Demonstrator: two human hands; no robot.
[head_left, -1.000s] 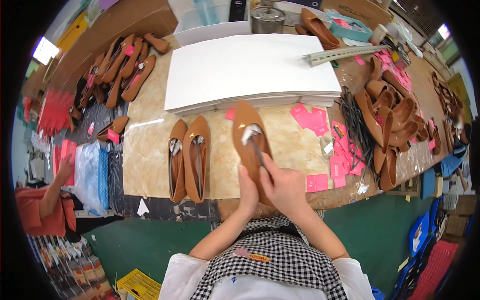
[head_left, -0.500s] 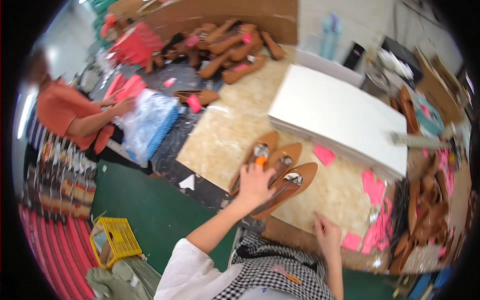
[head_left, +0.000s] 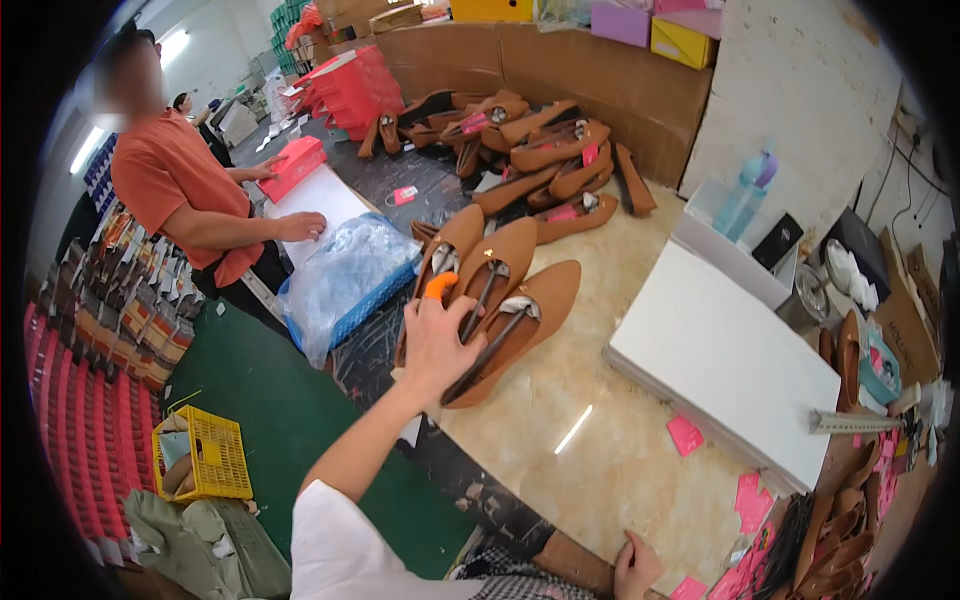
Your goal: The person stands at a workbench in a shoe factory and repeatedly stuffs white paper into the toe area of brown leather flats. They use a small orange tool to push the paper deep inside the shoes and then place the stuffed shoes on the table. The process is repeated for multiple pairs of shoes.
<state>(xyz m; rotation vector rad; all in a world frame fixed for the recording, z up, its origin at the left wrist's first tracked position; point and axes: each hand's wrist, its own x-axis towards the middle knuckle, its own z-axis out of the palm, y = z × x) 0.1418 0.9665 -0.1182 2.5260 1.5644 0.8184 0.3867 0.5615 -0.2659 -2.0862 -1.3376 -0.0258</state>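
Gripping three brown pointed-toe flats [head_left: 514,243] side by side with the left hand [head_left: 440,335], wearing an orange finger cot [head_left: 440,285]; stuffed white at the toes and braced with dark rods [head_left: 497,340]; held at the left part of the marbled tabletop [head_left: 560,480], on or just above it, cannot tell which, near a blue basket [head_left: 380,295] bearing clear plastic; loosely curled near the front edge with the right hand [head_left: 637,567], cannot tell whether closed on anything; farther right, strewn with pink tags [head_left: 685,435], printed too small to read, beside a stack of white sheets [head_left: 725,365]; beyond, lettered darkly on a brown carton [head_left: 908,345]; at upper left, working at a red box [head_left: 295,170] in an orange shirt [head_left: 185,180].
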